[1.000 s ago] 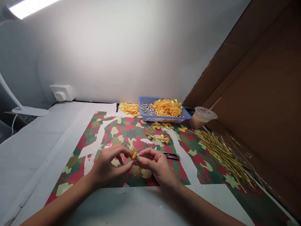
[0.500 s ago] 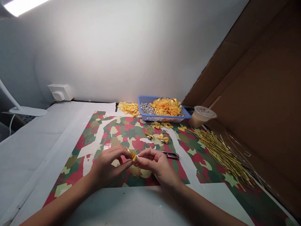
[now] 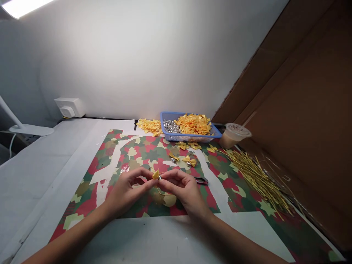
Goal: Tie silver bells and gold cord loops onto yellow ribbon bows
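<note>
Between my two hands, above the camouflage-patterned sheet (image 3: 132, 154), is a small yellow ribbon bow (image 3: 156, 175) with a silver bell (image 3: 160, 178) at its side. My left hand (image 3: 129, 189) is closed, thumb and forefinger pinching the bow. My right hand (image 3: 183, 187) pinches at the bell's side of the same piece. Thin gold cord (image 3: 165, 194) loops out above and below the fingertips. Just beyond my hands lie two bows with bells and cord loops, a left one (image 3: 173, 157) and a right one (image 3: 189, 161). Small snips (image 3: 202, 180) lie partly hidden behind my right hand.
A blue basket (image 3: 189, 138) at the back holds silver bells (image 3: 172, 127) and yellow bows (image 3: 194, 124). More bows (image 3: 150, 127) are heaped beside it. Gold cords (image 3: 258, 179) lie right, near a lidded drink cup (image 3: 234, 135) and a cardboard panel (image 3: 297, 128).
The bow has turned and risen slightly between my fingertips. A cord loop now hangs below my fingers. My hands are still close together, and the view has shifted slightly.
</note>
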Demonstrator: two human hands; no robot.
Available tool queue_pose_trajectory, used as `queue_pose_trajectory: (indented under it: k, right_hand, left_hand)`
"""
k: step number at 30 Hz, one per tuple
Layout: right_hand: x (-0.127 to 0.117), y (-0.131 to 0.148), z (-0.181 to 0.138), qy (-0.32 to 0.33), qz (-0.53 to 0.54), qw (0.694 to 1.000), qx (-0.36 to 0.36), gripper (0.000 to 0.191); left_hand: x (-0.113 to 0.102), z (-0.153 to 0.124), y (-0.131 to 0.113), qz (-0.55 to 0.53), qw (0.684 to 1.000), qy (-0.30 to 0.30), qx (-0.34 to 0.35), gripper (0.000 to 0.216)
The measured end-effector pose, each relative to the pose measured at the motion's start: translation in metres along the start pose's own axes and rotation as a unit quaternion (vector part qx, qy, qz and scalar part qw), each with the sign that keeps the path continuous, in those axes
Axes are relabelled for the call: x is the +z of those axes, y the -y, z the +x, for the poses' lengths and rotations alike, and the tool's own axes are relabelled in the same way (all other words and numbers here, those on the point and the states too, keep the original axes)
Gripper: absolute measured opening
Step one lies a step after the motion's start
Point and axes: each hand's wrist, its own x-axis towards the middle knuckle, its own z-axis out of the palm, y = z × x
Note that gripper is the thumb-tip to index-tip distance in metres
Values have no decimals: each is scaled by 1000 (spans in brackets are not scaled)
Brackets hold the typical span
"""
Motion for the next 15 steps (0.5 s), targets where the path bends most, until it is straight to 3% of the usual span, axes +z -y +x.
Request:
queue_pose_trajectory:
  k: [5, 15]
  right_hand:
    - [-1, -1, 1, -6, -43, 998, -33, 26]
    - [-4, -3, 1, -6, -60, 998, -33, 26]
  left_hand:
    - [-2, 2, -2, -66, 993, 19, -97, 25]
    - [-1, 4, 3, -135, 980, 24, -147, 23]
